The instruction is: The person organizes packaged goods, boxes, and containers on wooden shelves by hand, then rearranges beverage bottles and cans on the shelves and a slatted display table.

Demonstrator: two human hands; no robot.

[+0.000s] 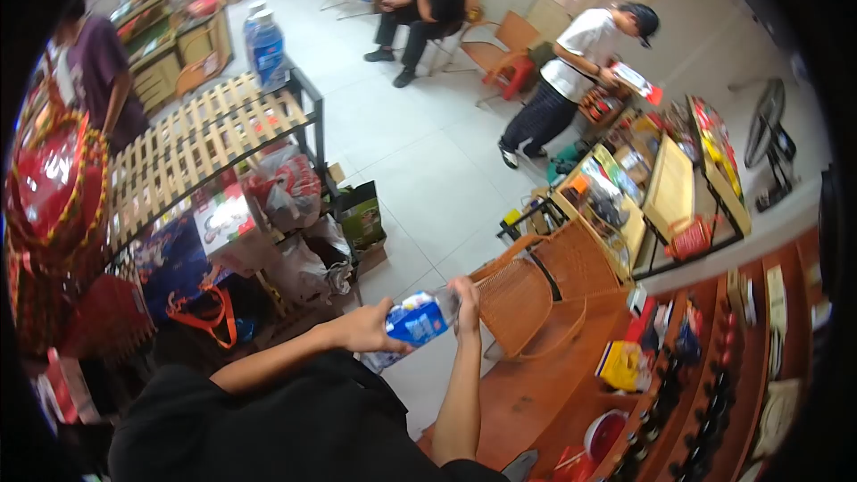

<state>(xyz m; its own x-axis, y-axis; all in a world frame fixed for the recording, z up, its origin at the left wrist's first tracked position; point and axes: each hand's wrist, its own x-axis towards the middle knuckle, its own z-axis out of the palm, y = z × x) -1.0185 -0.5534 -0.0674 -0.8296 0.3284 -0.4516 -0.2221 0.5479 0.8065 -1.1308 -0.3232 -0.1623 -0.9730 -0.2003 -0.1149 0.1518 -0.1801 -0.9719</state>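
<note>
A clear bottle with a blue-and-white label (417, 319) is held tilted in front of my body, between both hands. My left hand (364, 326) is closed around one end of it. At its other end, my right hand (467, 305) has its fingers closed on the clear part. The print on the label is too blurred to read. Two similar blue-labelled bottles (268, 52) stand at the far end of a slatted wooden rack (183, 147).
A wicker chair (536, 290) stands just right of my hands, beside wooden shelves (536, 402) of bottles. Bags and boxes (361, 219) crowd under the rack. One person (424, 4) sits; another (580, 71) stands by display crates (669, 183). A third person (98, 67) is at left.
</note>
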